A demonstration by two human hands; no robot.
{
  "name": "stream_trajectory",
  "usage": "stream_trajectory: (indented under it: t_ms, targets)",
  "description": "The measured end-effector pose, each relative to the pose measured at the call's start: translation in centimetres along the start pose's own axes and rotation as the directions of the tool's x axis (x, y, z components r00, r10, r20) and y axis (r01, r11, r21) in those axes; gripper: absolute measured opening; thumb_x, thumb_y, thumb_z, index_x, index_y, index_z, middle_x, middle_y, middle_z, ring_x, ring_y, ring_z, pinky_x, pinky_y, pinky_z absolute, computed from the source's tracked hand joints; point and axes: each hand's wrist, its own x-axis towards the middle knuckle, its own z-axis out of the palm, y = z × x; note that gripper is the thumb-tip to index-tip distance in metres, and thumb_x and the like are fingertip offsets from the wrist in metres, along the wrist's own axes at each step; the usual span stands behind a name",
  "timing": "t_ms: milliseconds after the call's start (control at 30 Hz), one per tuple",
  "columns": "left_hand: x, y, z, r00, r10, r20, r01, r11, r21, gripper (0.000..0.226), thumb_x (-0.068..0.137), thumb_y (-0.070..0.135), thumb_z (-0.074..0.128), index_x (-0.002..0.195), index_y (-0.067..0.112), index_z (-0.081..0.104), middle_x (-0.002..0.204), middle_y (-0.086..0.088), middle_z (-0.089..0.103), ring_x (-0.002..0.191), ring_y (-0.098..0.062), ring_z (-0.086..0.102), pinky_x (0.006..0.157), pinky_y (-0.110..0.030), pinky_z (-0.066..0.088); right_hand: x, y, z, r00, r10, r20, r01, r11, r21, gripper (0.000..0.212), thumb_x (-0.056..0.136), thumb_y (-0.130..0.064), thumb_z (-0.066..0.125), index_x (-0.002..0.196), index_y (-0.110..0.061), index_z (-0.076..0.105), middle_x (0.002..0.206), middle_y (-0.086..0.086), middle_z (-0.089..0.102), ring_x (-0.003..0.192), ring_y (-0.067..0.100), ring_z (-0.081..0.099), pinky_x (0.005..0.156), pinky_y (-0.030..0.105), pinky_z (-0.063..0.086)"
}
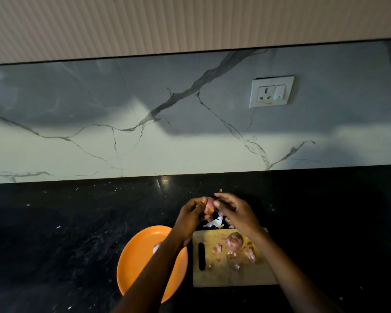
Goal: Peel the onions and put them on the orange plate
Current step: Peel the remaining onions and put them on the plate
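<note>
Onions are partway through the job. One small onion (209, 206) is held up between both hands over the far edge of the work area, above a little heap of loose skins (215, 221) lying on the desk. The left hand (193, 213) curls its fingers round the onion from the left, and the right hand (231, 207) pinches at its top right, as though picking at the skin; how much skin is left on it I cannot tell, since the fingers cover most of it.

On the orange plate (136, 265), which sits to the left of the chopping board, a pale rounded thing (156, 247) shows just beside the left forearm. It is probably a peeled onion already set down, though the arm hides most of it. On the wooden chopping board (212, 276) lies a purple onion (234, 241) that looks to have its skin on, with another pinkish piece (248, 255) and scraps of peel near it. So, by my judgement, one is likely done, one is in hand, and at least one or two remain to be peeled and moved over.

The black desk (66, 233) is dark polished stone, speckled with light flecks and bits of peel. Behind it rises a white marble-look wall (99, 150) with grey veins, carrying a white socket and switch (271, 91). Above runs a ribbed beige cabinet front (145, 21). The light is dim, with a broad shadow across the wall.
</note>
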Motion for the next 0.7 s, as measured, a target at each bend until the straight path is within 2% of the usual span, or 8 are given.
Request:
stream_trajectory:
  t_ms: [100,200,300,400,467,567,633,700]
  targets:
    - [0.4,0.2,0.3,1.000,0.004,0.012,-0.005,1.000,0.012,0.038,0.108,0.027,0.040,0.122,0.003,0.067,0.118,-0.030,0.065,0.102,-0.030,0.063,0.094,-0.041,0.052,0.0,-0.2,0.8,1.000,-0.030,0.001,0.030,0.997,0.065,0.030,0.089,-0.029,0.075,0.118,-0.036,0.069,0.113,-0.013,0.073,0.106,0.001,0.067,0.094,0.026,0.054]
    - [0.4,0.3,0.3,0.999,0.025,0.048,-0.025,1.000,0.000,0.033,0.106,0.022,0.045,0.130,0.010,0.065,0.123,-0.026,0.066,0.107,-0.029,0.062,0.100,-0.045,0.048,0.2,-0.2,1.3,0.997,0.028,-0.071,-0.014,0.981,0.194,0.026,0.087,-0.021,0.077,0.109,-0.034,0.073,0.105,-0.007,0.076,0.102,0.007,0.070,0.091,0.030,0.056]
    - [0.3,-0.1,0.2,0.997,0.036,0.062,-0.037,0.999,0.026,0.034,0.103,0.026,0.051,0.131,0.014,0.064,0.121,-0.019,0.070,0.112,-0.030,0.064,0.104,-0.049,0.047,-0.1,-0.5,1.6,0.981,0.055,-0.188,-0.016,0.979,0.205,0.007,0.092,-0.018,0.072,0.095,-0.023,0.076,0.089,-0.003,0.077,0.085,0.008,0.071,0.075,0.020,0.053]
    - [0.2,-0.6,0.2,0.999,0.044,0.024,-0.045,0.999,0.029,0.030,0.106,0.021,0.047,0.129,0.014,0.065,0.117,-0.013,0.073,0.113,-0.030,0.066,0.104,-0.048,0.050,-0.1,-0.9,1.6,0.972,0.058,-0.226,-0.022,0.987,0.159,0.009,0.096,-0.014,0.066,0.092,-0.014,0.075,0.083,-0.002,0.075,0.073,0.000,0.068,0.066,0.012,0.049]
    - [0.1,-0.6,0.3,0.999,0.051,-0.001,-0.051,0.999,0.013,0.030,0.105,0.021,0.048,0.128,0.013,0.065,0.117,-0.010,0.073,0.114,-0.028,0.067,0.103,-0.045,0.052,0.1,-1.0,1.5,0.973,0.064,-0.221,-0.029,0.987,0.157,0.010,0.097,-0.014,0.065,0.098,-0.012,0.075,0.087,-0.001,0.075,0.076,0.000,0.069,0.065,0.011,0.050]
    - [0.1,-0.4,0.2,0.999,0.040,-0.009,-0.040,0.999,-0.026,0.032,0.100,0.026,0.054,0.127,0.012,0.064,0.119,-0.011,0.072,0.115,-0.029,0.067,0.102,-0.044,0.052,0.4,-0.9,0.8,0.960,0.091,-0.264,-0.062,0.992,0.113,0.011,0.096,-0.020,0.067,0.105,-0.018,0.074,0.097,-0.008,0.074,0.089,0.004,0.071,0.066,0.007,0.049]
    - [0.2,-0.5,-0.3,1.000,0.014,-0.017,-0.015,0.999,-0.050,0.040,0.096,0.031,0.056,0.129,0.009,0.063,0.119,-0.015,0.071,0.116,-0.032,0.066,0.101,-0.042,0.052,0.6,-0.6,0.1,0.970,0.071,-0.233,-0.078,0.997,-0.019,0.019,0.095,-0.023,0.069,0.114,-0.024,0.071,0.109,-0.011,0.067,0.102,0.005,0.067,0.071,0.002,0.044]
    - [0.3,-0.6,-0.9,1.000,-0.005,-0.009,0.005,0.997,-0.074,0.037,0.100,0.027,0.052,0.129,0.007,0.062,0.119,-0.017,0.071,0.116,-0.032,0.065,0.099,-0.038,0.054,0.7,-0.4,-0.6,0.980,0.070,-0.188,-0.095,0.988,-0.122,0.030,0.095,-0.029,0.069,0.125,-0.028,0.067,0.120,-0.011,0.056,0.111,0.006,0.058,0.077,0.007,0.040]
